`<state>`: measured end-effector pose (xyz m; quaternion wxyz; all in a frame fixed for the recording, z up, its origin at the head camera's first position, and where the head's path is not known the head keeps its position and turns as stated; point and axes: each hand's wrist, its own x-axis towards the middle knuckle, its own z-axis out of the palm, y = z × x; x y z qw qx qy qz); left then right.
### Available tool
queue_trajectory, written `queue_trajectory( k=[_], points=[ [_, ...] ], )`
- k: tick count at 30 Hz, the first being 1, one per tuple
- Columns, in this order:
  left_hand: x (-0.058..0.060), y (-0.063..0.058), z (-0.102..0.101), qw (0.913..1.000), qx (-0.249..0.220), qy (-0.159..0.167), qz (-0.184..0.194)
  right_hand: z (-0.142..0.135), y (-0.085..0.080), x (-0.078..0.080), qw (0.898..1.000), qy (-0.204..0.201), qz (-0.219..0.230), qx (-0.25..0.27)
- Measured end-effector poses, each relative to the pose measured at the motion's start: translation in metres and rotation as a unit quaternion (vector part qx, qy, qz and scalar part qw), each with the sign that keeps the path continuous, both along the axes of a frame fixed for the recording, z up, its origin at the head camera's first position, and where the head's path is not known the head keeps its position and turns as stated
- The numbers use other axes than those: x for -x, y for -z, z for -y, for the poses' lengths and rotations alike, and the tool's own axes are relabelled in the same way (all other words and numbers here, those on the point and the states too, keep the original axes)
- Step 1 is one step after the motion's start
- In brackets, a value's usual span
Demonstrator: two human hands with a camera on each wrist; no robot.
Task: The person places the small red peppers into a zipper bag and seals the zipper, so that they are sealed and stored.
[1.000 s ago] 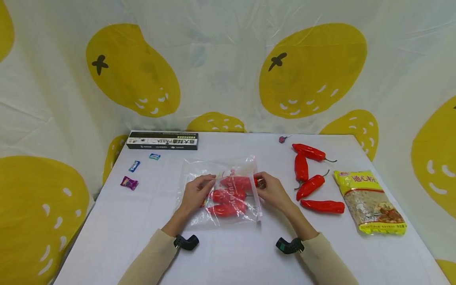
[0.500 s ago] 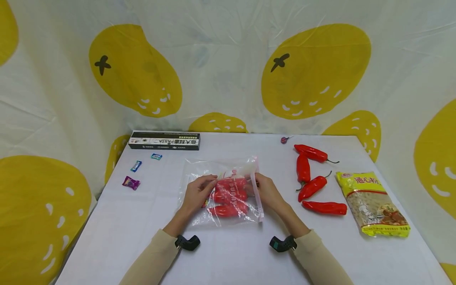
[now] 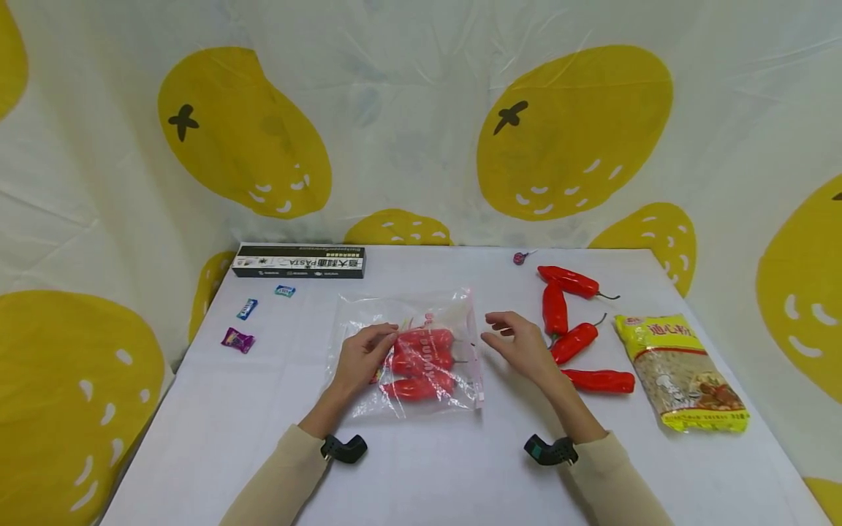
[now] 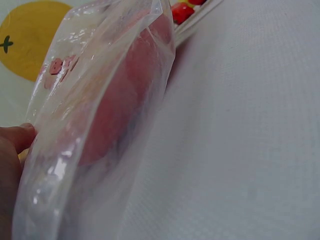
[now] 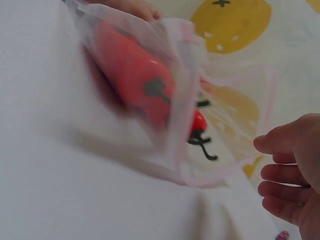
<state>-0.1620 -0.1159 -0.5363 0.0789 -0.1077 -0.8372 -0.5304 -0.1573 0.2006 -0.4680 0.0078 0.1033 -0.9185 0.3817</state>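
Note:
A clear plastic zip bag (image 3: 358, 310) with pink print lies on the table, its pink-edged mouth towards the right. Inside are three red chili peppers (image 3: 421, 363); green stems (image 5: 200, 140) show at the mouth in the right wrist view. My left hand (image 3: 360, 358) pinches the bag's upper film near its closed end. In the left wrist view its thumb (image 4: 20, 136) touches the film. Off the mouth, my right hand (image 3: 522, 347) hangs with relaxed fingers, holding nothing. A small yellow-red thing (image 3: 376, 376) by the left hand is mostly covered.
Several loose red chili peppers (image 3: 555, 308) lie right of the bag, beside a yellow macaroni packet (image 3: 687, 376). A lollipop (image 3: 520, 258) sits at the back. A black-and-white pasta box (image 3: 298, 261) and wrapped candies (image 3: 238, 340) are at left.
My right hand held a chili pepper at the bag's mouth, reached inside, let go, and has drawn back out to the right. That pepper now lies inside. The left hand stays put.

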Motion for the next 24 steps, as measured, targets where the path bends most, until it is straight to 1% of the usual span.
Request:
queue_trajectory(
  k=[3,8,13,18,24],
  points=[
    [0.000,0.001,0.000,1.0000,-0.006,0.004,-0.002,-0.015,-0.002,0.002,1.000,0.022,-0.004,-0.006],
    [0.000,0.001,0.001,0.9999,-0.011,0.006,-0.006,-0.040,-0.003,0.002,0.998,0.059,0.007,-0.025],
    [-0.001,0.001,0.001,0.9999,-0.010,0.005,-0.010,-0.060,-0.004,0.005,0.994,0.097,0.019,-0.051],
    [-0.002,0.001,0.001,0.9999,-0.012,0.004,-0.011,-0.076,-0.003,0.007,0.988,0.139,0.030,-0.065],
    [-0.002,0.001,0.001,0.9997,-0.020,0.005,-0.010,-0.089,0.001,0.008,0.982,0.169,0.028,-0.079]
  ],
)
